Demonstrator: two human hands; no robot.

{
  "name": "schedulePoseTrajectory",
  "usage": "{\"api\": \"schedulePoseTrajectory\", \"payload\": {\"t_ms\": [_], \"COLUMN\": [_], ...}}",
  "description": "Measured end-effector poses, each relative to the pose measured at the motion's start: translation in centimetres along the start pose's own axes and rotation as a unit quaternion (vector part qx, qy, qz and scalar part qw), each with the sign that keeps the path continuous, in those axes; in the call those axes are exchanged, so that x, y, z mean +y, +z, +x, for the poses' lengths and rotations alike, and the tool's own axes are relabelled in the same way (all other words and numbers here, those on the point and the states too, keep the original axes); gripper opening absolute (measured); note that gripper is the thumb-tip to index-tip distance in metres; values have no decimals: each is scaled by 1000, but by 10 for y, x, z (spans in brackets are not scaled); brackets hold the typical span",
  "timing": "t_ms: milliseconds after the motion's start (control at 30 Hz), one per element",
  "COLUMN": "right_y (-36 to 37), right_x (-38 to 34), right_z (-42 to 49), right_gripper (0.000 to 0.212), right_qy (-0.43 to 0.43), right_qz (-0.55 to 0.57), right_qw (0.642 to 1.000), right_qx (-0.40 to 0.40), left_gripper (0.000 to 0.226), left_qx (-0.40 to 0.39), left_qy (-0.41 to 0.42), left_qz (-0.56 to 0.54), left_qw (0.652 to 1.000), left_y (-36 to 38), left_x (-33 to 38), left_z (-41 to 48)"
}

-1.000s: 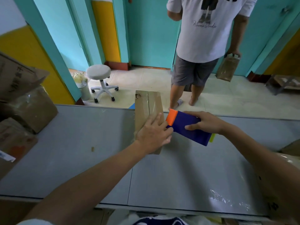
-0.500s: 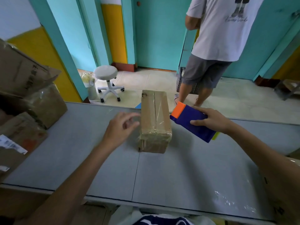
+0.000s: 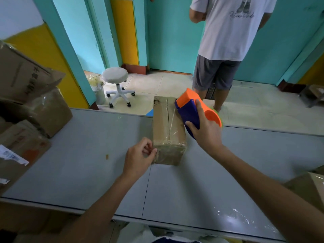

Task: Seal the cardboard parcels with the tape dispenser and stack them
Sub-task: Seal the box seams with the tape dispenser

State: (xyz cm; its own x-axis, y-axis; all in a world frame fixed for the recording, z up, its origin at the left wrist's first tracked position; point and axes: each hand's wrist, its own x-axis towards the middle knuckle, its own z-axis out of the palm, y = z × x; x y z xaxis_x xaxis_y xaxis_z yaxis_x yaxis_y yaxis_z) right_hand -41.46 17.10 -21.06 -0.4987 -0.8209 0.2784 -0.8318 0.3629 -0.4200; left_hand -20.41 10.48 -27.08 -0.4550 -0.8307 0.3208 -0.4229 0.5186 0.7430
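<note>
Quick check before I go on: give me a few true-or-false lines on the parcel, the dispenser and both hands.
1. The right hand grips the tape dispenser. True.
2. The dispenser lies on the table. False: it is held up at the far right edge of the parcel.
3. Clear tape runs along the parcel's top. True.
4. The left hand lies flat on the parcel's top. False: its curled fingers touch the near left corner.
5. The parcel sits on another box. False: it stands directly on the table.
</note>
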Motion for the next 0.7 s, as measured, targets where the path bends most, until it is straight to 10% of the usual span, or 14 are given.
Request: {"api": "schedulePoseTrajectory", "payload": {"t_ms": [267, 400, 567, 700], "right_y": [6, 11, 11, 13], "right_x": [8, 4, 6, 5], "right_z": [-17, -18, -20, -20], "right_gripper": [80, 81, 80, 80], "right_qy": [47, 54, 70, 85], "right_qz": [30, 74, 78, 95], "right_qw": [998, 996, 994, 992], "right_qx": [4, 11, 0, -2], "left_gripper": [25, 32, 92, 72], "left_qx": [-131, -127, -201, -264], "left_qy": [-45, -11, 12, 8], "left_qz": [-129, -10, 64, -56], "left_qw": [982, 992, 977, 963], "left_y": [-15, -21, -21, -16], "left_x": [-4, -3, 1, 0], "left_z": [8, 26, 37, 36]}}
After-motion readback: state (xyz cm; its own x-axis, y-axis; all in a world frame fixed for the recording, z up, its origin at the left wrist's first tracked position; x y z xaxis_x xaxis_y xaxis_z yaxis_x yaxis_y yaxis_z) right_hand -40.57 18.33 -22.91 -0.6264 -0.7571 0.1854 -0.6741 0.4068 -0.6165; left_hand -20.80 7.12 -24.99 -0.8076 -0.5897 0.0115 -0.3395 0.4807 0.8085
